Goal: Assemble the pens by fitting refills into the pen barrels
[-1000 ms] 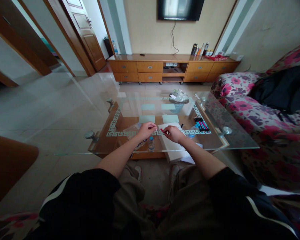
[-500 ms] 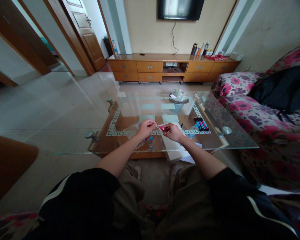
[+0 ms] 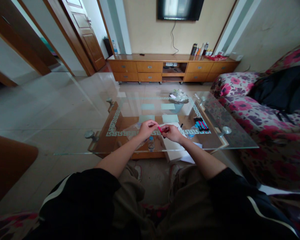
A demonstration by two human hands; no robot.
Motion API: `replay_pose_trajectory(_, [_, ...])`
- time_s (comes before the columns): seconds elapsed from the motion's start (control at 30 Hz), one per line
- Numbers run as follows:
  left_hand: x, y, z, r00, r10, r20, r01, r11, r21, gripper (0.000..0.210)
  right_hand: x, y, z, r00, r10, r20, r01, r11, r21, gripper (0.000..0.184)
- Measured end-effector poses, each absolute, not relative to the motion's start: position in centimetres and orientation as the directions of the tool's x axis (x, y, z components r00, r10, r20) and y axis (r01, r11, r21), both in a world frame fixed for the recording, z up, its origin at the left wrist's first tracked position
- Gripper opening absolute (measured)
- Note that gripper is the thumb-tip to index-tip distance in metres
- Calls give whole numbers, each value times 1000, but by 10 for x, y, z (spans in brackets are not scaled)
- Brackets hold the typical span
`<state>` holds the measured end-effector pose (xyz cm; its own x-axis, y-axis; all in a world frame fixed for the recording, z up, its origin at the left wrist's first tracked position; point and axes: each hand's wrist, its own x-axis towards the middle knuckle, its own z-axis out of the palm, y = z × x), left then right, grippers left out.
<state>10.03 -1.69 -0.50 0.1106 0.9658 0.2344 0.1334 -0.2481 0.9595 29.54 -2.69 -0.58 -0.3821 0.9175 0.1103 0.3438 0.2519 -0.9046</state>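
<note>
My right hand pinches a red pen barrel with a dark lower end, held at a slant above the glass table. My left hand is closed, its thumb and fingertips pressed together at the barrel's upper end. Whatever sits between the left fingertips is too small and hidden to name. To the right, a row of blue, pink and black pens lies on the glass. Below the hands stands a small clear bottle with a blue cap.
A white box shows under the right forearm, with white paper beside it. A lined waste basket appears beyond the hands. The flowered sofa borders the right side; a TV cabinet runs along the far wall.
My hands have come together. The small white piece seen at the left fingertips is now hidden at the barrel's end. The barrel has tilted steeper, showing its dark lower end.
</note>
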Motion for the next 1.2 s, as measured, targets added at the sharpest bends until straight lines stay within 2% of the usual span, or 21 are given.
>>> replay_pose_trajectory(0.17, [101, -18, -2, 121, 963, 241, 128, -256, 958, 18, 295, -27, -4, -365, 921, 140, 307, 261, -915, 25])
replay_pose_trajectory(0.4, [103, -22, 2, 244, 936, 255, 90, -283, 955, 26, 297, -23, -6, -285, 947, 148, 246, 221, -944, 26])
replay_pose_trajectory(0.57, [106, -23, 0, 226, 952, 205, 47, -221, 974, 47, 295, -23, -4, -281, 948, 149, 147, 196, -969, 24])
replay_pose_trajectory(0.67, [106, -21, -5, 274, 943, 190, 44, -210, 977, 41, 294, -24, -1, -258, 955, 149, 112, 182, -977, 23])
replay_pose_trajectory(0.73, [106, -20, -9, 321, 929, 182, 29, -202, 979, 37, 293, -26, 1, -235, 961, 143, 87, 167, -982, 27])
replay_pose_trajectory(0.87, [106, -20, -14, 370, 912, 178, -10, -187, 982, 40, 294, -28, 5, -213, 970, 120, 56, 135, -989, 52])
replay_pose_trajectory(0.93, [106, -21, -14, 379, 910, 171, -17, -178, 984, 41, 295, -28, 6, -215, 970, 116, 64, 132, -989, 58])
replay_pose_trajectory(1.2, [108, -21, -14, 402, 907, 126, -10, -134, 991, 47, 294, -31, 8, -269, 948, 171, 132, 212, -968, 40])
